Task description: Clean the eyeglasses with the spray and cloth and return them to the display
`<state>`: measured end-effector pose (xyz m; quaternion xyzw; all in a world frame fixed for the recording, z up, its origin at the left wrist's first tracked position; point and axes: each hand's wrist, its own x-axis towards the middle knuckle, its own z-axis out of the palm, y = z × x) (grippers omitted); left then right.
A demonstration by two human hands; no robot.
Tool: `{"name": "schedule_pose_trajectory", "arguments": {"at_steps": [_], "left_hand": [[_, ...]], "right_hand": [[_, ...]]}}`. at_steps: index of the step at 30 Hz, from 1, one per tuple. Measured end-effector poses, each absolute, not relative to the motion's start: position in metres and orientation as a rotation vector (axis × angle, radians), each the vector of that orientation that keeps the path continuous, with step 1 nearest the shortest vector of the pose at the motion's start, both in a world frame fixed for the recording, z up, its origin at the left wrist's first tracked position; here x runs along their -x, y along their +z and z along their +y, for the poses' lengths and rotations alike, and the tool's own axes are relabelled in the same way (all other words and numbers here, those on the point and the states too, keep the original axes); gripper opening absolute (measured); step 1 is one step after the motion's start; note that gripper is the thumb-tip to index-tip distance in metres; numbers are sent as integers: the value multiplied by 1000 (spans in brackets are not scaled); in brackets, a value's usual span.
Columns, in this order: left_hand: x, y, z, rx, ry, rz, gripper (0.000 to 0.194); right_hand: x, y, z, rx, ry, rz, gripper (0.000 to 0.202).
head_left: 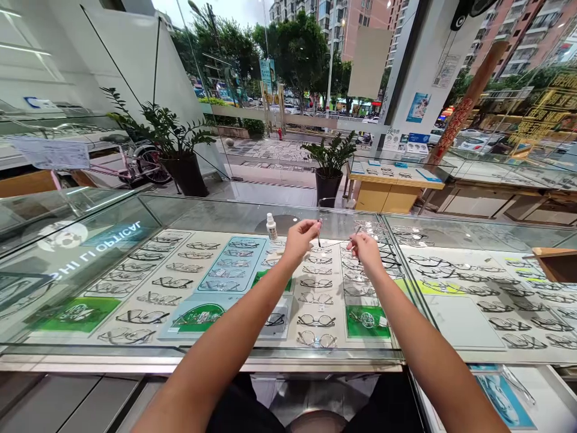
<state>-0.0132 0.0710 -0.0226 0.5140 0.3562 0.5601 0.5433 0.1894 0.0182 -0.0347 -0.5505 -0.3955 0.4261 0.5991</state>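
Note:
Above the glass counter, my left hand (300, 242) is closed in a pinch on a thin piece with a dark tip (320, 243) that looks like an eyeglass temple. To its right, my right hand (364, 248) also pinches a slim dark piece (358, 230), mostly covered by the fingers. Whether both belong to one pair of glasses I cannot tell. A small white bottle (271, 227) stands upright on the glass, left of my left hand. Beneath the hands, rows of eyeglasses (316, 321) lie inside the display case.
More glasses fill the right-hand case (509, 325), with a wooden box (556, 263) at its far edge. Below it a drawer (541, 391) is open. Potted plants (184, 171) and a small wooden display table (383, 195) stand beyond the counter, before the shop window.

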Motion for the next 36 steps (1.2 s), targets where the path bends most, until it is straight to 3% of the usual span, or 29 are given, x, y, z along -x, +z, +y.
{"name": "schedule_pose_trajectory", "arguments": {"at_steps": [7,11,15,19,31,36], "left_hand": [[21,-19,78,-1105,1377,805,45],[18,-21,77,-1233,1394,825,43],[9,-20,67,-1355,1381,767,36],[-1,-17,53,-1349,1276,691,34],[-4,-13,41,-1321,1018,701,40],[9,-8,48,-1676,1390,900,24]], "right_hand": [[-189,-38,19,1330,986,-884,29],[-186,-35,12,1358,562,-914,36],[-178,-30,3,1250,241,-1353,37],[-171,-33,1,1161,392,-1597,44],[-166,-34,-2,1088,515,-1539,30],[-169,-33,-2,1140,526,-1460,33]]}}
